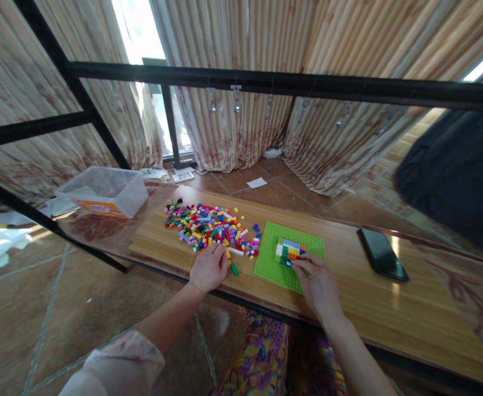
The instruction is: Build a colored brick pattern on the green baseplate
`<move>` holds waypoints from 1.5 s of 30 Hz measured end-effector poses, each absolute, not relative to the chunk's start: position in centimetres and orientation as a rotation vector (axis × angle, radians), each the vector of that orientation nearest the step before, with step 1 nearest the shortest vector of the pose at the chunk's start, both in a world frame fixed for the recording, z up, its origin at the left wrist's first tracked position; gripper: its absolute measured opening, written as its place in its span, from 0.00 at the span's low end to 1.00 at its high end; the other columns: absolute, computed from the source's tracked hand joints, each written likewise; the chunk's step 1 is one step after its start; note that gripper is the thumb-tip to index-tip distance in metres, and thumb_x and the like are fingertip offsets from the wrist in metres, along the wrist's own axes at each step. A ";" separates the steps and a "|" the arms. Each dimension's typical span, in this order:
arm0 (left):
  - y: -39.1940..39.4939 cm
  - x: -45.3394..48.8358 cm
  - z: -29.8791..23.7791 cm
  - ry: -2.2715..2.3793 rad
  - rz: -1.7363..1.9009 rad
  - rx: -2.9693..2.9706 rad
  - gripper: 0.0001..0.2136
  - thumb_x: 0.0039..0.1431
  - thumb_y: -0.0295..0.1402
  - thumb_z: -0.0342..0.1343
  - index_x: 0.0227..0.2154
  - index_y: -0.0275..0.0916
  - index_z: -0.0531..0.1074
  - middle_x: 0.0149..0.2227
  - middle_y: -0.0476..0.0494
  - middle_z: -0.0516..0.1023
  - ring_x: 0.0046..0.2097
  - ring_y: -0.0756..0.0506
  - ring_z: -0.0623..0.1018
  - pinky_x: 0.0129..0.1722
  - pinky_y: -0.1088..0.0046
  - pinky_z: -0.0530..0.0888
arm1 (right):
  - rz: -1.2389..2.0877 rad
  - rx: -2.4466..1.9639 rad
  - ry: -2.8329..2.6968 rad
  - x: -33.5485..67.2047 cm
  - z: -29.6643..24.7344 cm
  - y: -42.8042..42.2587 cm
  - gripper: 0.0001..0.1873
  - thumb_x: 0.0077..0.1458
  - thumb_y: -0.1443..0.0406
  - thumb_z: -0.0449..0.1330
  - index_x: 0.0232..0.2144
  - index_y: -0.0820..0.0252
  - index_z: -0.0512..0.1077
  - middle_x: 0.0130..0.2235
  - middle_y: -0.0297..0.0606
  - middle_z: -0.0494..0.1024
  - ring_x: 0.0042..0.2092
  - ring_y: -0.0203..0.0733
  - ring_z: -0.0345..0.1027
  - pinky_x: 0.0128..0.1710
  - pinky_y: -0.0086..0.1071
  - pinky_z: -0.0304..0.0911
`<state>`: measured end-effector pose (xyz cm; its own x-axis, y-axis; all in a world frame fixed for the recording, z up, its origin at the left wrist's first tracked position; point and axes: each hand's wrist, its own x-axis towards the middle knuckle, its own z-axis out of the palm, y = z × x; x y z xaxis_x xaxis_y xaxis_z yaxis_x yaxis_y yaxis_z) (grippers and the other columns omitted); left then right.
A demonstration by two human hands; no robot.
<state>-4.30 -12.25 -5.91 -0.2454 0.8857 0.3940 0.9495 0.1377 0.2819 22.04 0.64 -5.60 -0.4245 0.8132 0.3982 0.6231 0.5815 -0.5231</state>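
Note:
A green baseplate (pixel 303 245) lies on a wooden board, with a small block of coloured bricks (pixel 290 249) built on it. My right hand (pixel 318 283) rests on the plate's near edge, its fingers pinched on a small dark brick at the front of that block. My left hand (pixel 208 268) lies with curled fingers at the near edge of a heap of loose coloured bricks (pixel 208 224); what its fingertips hold, if anything, is hidden. A green brick (pixel 234 269) sits just right of that hand.
A clear plastic tub (pixel 105 190) stands at the table's far left. A black phone (pixel 382 254) lies to the right of the plate. A black metal frame (pixel 266 82) crosses above the table. Curtains hang behind.

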 end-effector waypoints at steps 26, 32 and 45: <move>-12.2 -4.2 -5.7 -2.297 -0.688 -1.833 0.07 0.63 0.29 0.46 0.31 0.39 0.67 0.34 0.43 0.73 0.36 0.45 0.73 0.36 0.70 0.68 | 0.539 -1.257 -2.064 21.1 -4.5 0.9 0.14 0.53 0.59 0.56 0.24 0.58 0.77 0.34 0.40 0.73 0.33 0.41 0.66 0.38 0.37 0.62; -12.2 -4.1 -5.6 -2.320 -0.678 -1.815 0.07 0.63 0.29 0.46 0.31 0.39 0.67 0.35 0.42 0.73 0.37 0.45 0.73 0.35 0.70 0.68 | 0.412 -1.272 -1.885 22.2 -5.3 -2.4 0.17 0.58 0.56 0.53 0.32 0.60 0.78 0.38 0.44 0.76 0.38 0.44 0.70 0.40 0.38 0.65; -12.3 -4.1 -5.8 -2.327 -0.687 -1.821 0.07 0.63 0.30 0.46 0.33 0.39 0.68 0.36 0.42 0.74 0.37 0.45 0.73 0.36 0.69 0.69 | 0.610 -1.156 -1.949 21.0 -6.3 -8.5 0.13 0.60 0.59 0.55 0.34 0.57 0.77 0.38 0.43 0.79 0.40 0.45 0.73 0.44 0.39 0.67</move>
<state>-4.11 -12.32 -5.82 -0.2755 0.8939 0.3536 0.9427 0.1791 0.2816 21.05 -8.45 -6.34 -0.2876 0.8810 0.3757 0.5099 0.4729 -0.7186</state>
